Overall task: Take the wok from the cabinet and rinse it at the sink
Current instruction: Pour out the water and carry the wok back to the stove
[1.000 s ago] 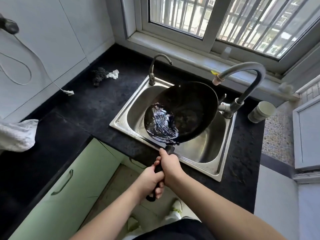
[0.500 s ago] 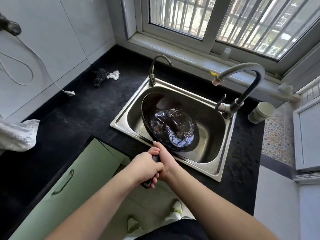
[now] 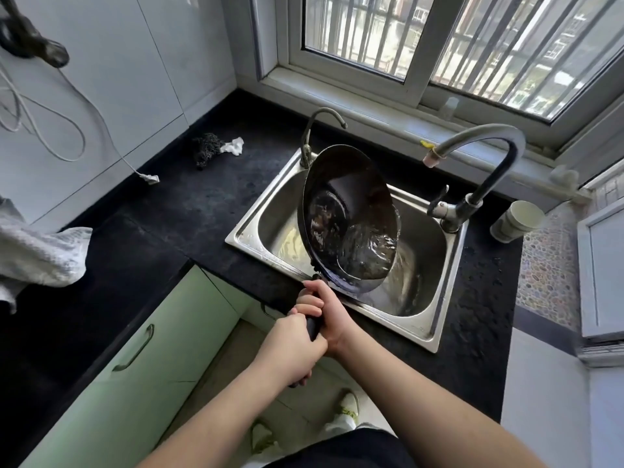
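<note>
Black stone counter point(image 3: 189, 211) wraps the corner under the window point(image 3: 439, 45), its front edge running diagonally above a pale green cabinet point(image 3: 128, 349) whose door stands ajar below the basin. Set into the counter, the steel sink point(image 3: 435, 336) lies with its near rim just beyond the person's hands and its far rim close to the sill. Over the sink's left half the wok point(image 3: 347, 221) is held tipped steeply on edge, its open side facing right toward the big faucet point(image 3: 486, 170) and its back to the left wall. Its long axis, bowl to handle, runs from the small tap point(image 3: 320, 130) at the far rim down toward the person. Water pools in the low right part of the bowl and spills off that edge into the basin. The wok's top rim sits just beside the small tap; open basin lies to its right, under the big faucet's spout. Both hands clench the dark handle at the sink's near rim: the right hand point(image 3: 329, 310) higher, next to the bowl, the left hand point(image 3: 290, 349) lower, touching it. A white cup point(image 3: 516, 221) stands right of the faucet base, a dark scrubber point(image 3: 207, 150) and white rag point(image 3: 233, 146) lie far left of the sink, well apart from it.
</note>
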### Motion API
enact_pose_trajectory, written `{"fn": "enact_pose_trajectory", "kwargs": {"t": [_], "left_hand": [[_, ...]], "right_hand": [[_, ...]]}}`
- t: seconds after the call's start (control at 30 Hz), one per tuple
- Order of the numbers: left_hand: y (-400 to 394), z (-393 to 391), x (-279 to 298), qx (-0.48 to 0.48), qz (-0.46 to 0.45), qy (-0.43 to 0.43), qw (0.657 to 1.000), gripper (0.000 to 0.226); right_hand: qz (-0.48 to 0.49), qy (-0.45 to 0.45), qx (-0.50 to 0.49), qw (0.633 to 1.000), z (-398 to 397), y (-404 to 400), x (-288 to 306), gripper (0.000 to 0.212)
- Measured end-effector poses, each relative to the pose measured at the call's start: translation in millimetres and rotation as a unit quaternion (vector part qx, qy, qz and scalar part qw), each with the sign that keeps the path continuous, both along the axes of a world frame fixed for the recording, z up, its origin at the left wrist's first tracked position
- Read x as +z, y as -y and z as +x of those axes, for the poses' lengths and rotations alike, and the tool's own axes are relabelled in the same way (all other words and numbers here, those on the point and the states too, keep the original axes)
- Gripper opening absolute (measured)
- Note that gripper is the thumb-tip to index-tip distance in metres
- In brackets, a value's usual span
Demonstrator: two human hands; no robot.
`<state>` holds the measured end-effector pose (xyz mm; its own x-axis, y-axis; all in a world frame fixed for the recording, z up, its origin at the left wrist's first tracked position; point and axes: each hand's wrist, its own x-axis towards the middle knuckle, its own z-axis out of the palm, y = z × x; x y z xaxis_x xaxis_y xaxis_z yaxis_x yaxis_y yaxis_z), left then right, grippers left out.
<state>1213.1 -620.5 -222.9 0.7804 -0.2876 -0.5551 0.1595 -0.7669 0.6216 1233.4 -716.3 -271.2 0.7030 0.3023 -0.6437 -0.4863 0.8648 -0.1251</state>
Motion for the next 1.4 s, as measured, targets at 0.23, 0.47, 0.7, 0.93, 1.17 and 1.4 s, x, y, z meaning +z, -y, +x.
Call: {"fn": "enact_pose_trajectory", "kwargs": {"t": [0.23,0.47,0.7,0.93,1.17,1.4], "left_hand": [[-4,-4,-15,-0.045,0.054,0.115,0.991,0.021],[-13,4,-18,-0.058,0.081,0.178,0.979,0.032],[-26,19,-21,-0.077,0.126,0.251,0.957,0.029],[-29,19,-31,-0.089,0.165,0.332,0.925,0.035],[-22,24,-24,-0.041,0.04,0.372,0.926,0.029],[-3,39,9,-0.015,0.036,0.234,0.972,0.026]], "right_hand": [[-0.052,0.025,0.041,0.998,3,3,-1,0.038],[-0.114,0.038,0.062,0.991,13,0,8,0.039],[-0.318,-0.065,0.057,0.944,43,-15,44,0.022],[-0.467,-0.039,0.036,0.883,42,-33,43,0.03],[-0.617,0.016,-0.002,0.787,39,-31,54,0.033],[-0.696,0.076,-0.033,0.713,43,-24,79,0.039]]}}
